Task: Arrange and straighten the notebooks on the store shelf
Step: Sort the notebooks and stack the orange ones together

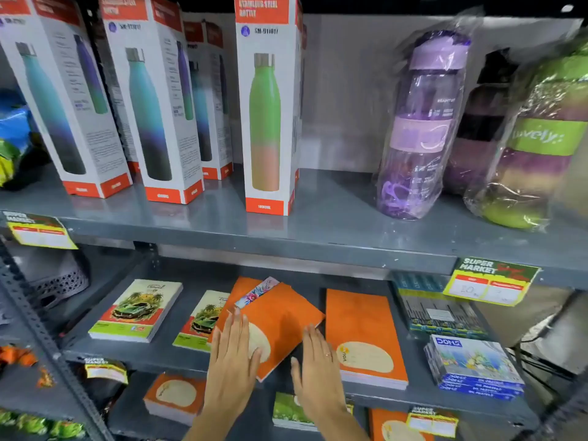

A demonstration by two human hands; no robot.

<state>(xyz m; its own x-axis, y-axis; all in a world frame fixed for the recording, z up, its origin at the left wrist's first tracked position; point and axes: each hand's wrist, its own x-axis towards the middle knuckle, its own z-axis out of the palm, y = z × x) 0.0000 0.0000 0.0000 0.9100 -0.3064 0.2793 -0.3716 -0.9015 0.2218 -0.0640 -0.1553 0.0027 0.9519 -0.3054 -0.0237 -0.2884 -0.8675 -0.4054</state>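
On the middle grey shelf (133,353) lies a skewed pile of orange notebooks (280,316), turned clockwise, with a floral-covered notebook (256,292) poking out beneath its far edge. My left hand (234,354) lies flat on the pile's left side, fingers together. My right hand (318,370) presses flat against the pile's right corner, holding nothing. A straight orange notebook stack (362,332) sits just to the right. Two green car-cover notebook stacks (136,310) (203,319) lie to the left; the nearer one is partly covered by the orange pile.
The upper shelf holds boxed steel bottles (270,106), a purple plastic bottle (420,128) and wrapped containers (537,144). Blue packs (474,361) and dark packets (436,307) sit right of the notebooks. More orange notebooks (175,396) lie on the shelf below. Yellow price tags (490,281) hang on shelf edges.
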